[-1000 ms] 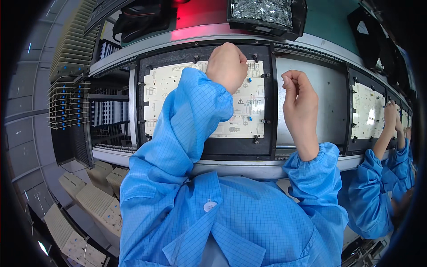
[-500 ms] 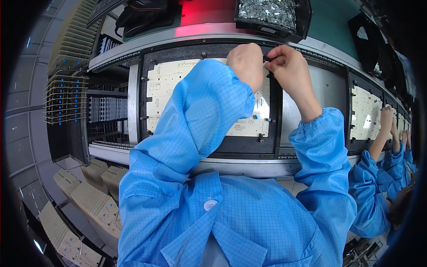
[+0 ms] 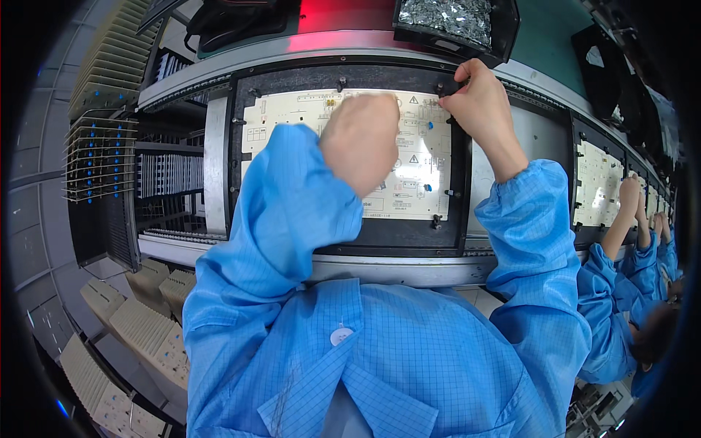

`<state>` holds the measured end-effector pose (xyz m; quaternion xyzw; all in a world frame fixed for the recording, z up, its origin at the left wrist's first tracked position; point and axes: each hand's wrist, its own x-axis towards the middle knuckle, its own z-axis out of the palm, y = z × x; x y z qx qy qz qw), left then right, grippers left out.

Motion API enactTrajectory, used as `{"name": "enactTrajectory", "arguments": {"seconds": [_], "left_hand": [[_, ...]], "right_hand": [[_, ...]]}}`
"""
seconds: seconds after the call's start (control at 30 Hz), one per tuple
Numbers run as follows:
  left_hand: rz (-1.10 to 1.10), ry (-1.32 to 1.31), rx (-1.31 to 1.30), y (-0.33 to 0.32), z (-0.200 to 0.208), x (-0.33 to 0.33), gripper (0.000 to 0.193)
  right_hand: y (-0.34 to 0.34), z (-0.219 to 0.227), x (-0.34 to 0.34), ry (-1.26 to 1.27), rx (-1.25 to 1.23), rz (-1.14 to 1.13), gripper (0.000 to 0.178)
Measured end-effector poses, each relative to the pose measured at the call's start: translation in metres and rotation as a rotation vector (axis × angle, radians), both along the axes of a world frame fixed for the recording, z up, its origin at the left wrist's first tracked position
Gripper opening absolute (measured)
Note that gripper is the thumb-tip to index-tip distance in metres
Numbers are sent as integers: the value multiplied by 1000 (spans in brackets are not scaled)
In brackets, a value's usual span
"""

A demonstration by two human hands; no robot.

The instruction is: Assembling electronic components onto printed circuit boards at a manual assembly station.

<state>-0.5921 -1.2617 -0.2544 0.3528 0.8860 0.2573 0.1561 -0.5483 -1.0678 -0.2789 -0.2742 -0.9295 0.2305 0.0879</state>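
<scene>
Fingers of the right hand (image 3: 478, 98) pinch at the black carrier frame's (image 3: 350, 244) two-o'clock corner, over the cream circuit board (image 3: 420, 179); left hand (image 3: 359, 139) hovers fisted, seemingly empty. Clip seating seems underway; precise pressing follows.

Electronics assembly line, factory floor. Evidence: conveyor rail (image 3: 380, 266) carrying black pallets (image 3: 350, 241) with pale circuit boards (image 3: 292, 120); far tray of small metal parts (image 3: 445, 16); racks of stacked boards (image 3: 102, 157) at left; blue-smocked co-workers (image 3: 621, 292) on right.

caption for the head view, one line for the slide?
Left hand over a pale circuit board in a black carrier frame; right hand at its top-right corner.
</scene>
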Motion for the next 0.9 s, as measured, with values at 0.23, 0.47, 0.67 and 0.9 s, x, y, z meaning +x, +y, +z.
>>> {"name": "enactTrajectory", "arguments": {"seconds": [0.23, 0.47, 0.67, 0.9], "left_hand": [[-41, 70, -84, -15, -19, 36, 10], [-26, 4, 82, -5, -17, 32, 9], [41, -227, 177, 7, -21, 31, 13], [56, -208, 174, 19, -19, 39, 18]], "right_hand": [[2, 18, -5, 211, 146, 127, 17], [38, 21, -92, 340, 538, 311, 10], [45, 8, -107, 217, 287, 149, 10], [51, -6, -107, 582, 275, 158, 13]]}}
